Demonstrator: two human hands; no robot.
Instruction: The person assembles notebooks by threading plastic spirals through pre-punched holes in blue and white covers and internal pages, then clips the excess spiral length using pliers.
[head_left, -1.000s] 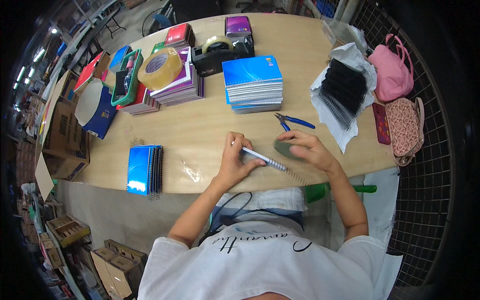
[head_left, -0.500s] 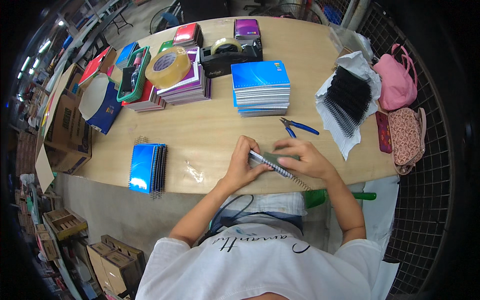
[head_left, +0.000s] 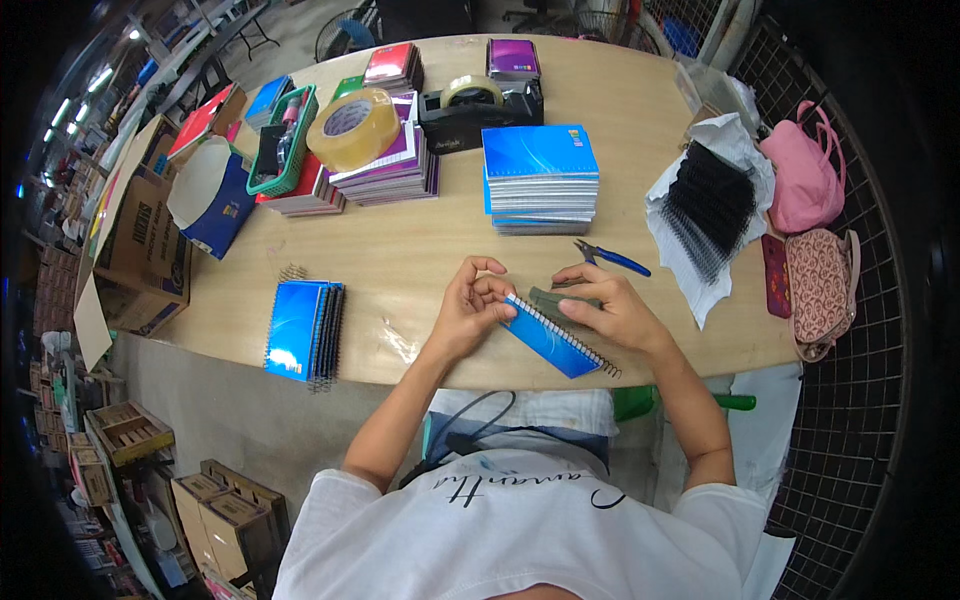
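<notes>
A small blue notebook is tilted between my hands near the table's front edge. A dark wire coil runs along its upper side and sticks out past the lower right end. My left hand is closed in a pinch at the notebook's upper left corner, where the coil ends. In my right hand is a dark green, cloth-like piece, held against the coiled edge; part of it is hidden by the fingers. Blue-handled cutting pliers lie just beyond my right hand.
At left stands a stack of coil-bound blue notebooks. Farther back are a blue notebook stack, a black tape dispenser, a tape roll and a green basket. Black wire coils on paper and a pink bag are at right.
The notebook has turned so that its blue cover faces up. My left hand has shifted to its upper corner, and the green piece stays in my right hand.
</notes>
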